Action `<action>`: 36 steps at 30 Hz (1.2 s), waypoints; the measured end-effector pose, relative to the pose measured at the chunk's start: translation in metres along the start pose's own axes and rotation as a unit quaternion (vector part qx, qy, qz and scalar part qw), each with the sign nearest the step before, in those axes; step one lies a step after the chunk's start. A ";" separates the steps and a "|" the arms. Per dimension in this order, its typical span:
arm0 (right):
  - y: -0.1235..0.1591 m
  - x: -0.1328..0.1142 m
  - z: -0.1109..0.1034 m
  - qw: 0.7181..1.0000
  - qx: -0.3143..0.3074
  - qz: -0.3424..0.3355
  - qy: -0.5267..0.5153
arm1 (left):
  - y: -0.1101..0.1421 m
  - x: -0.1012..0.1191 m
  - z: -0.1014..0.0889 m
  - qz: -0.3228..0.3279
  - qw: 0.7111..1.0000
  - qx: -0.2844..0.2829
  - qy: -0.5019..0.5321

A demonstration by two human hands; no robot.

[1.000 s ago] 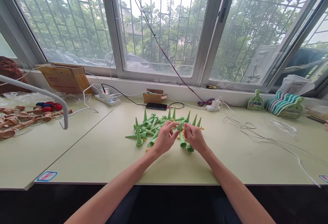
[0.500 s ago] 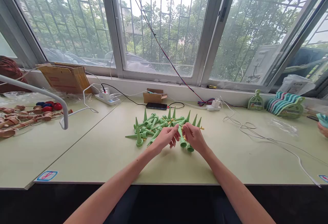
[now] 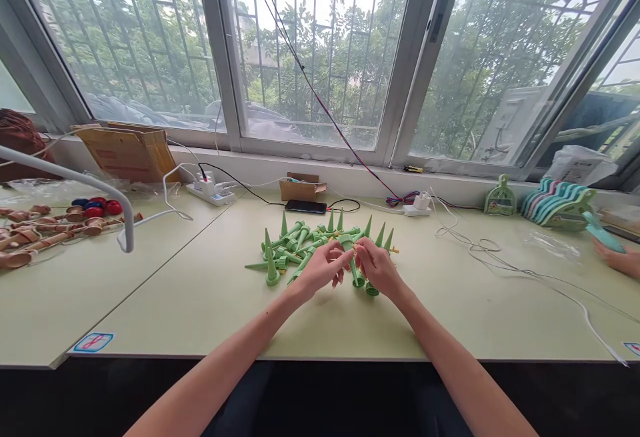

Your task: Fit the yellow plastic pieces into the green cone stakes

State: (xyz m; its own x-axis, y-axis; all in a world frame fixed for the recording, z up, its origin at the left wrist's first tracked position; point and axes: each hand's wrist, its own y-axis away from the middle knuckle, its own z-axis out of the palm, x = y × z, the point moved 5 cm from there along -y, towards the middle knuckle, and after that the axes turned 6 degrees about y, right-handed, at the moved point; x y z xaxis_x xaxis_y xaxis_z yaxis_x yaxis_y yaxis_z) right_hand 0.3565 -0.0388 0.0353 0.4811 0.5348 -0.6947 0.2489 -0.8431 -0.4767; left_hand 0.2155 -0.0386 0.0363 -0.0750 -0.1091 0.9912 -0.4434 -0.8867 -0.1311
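Note:
My left hand (image 3: 320, 267) is closed around a green plastic watering spike (image 3: 345, 242), whose wide collar shows above the fingers. Close against it, my right hand (image 3: 379, 269) pinches at the spike's side; a small yellowish bit seems to be at the fingertips, too small to make out. Behind and left of my hands lies a pile of similar green spikes (image 3: 300, 234). One spike (image 3: 271, 270) stands upright on its wide end at the left. Below the hands, more spikes (image 3: 372, 288) lie with their hollow ends towards me.
Behind the pile are a phone (image 3: 306, 207) and a small open carton (image 3: 302, 188). Wooden toys (image 3: 45, 227) lie at left beside a white metal tube (image 3: 128, 223). White cables (image 3: 493, 260) cross the right side, where another person's hand (image 3: 617, 260) holds something turquoise.
The green spike between my hands has turned, so its collar now faces up. My hands stay nearly in place. At right, the other person's hand has moved further into view with the turquoise thing.

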 end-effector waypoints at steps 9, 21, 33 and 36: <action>0.000 0.001 0.001 1.000 -0.006 -0.001 -0.007 | 0.000 -0.001 -0.003 0.033 0.999 0.014 -0.013; 0.000 0.008 0.003 0.998 0.000 0.008 -0.055 | -0.001 -0.002 -0.006 0.127 0.982 0.043 -0.131; 0.000 0.007 0.002 0.999 0.000 0.036 -0.018 | 0.001 -0.002 -0.005 0.238 0.939 0.051 -0.243; 0.000 0.008 0.003 0.999 0.004 0.035 -0.006 | 0.001 -0.001 -0.005 0.255 0.932 0.056 -0.252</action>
State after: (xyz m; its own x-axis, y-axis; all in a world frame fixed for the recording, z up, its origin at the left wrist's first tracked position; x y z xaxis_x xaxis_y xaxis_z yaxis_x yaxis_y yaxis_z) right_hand 0.3579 -0.0340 0.0279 0.4874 0.4758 -0.7321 0.2082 -0.8776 -0.4318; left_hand 0.2106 -0.0373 0.0352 0.1911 -0.7009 0.6871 -0.3676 -0.7002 -0.6120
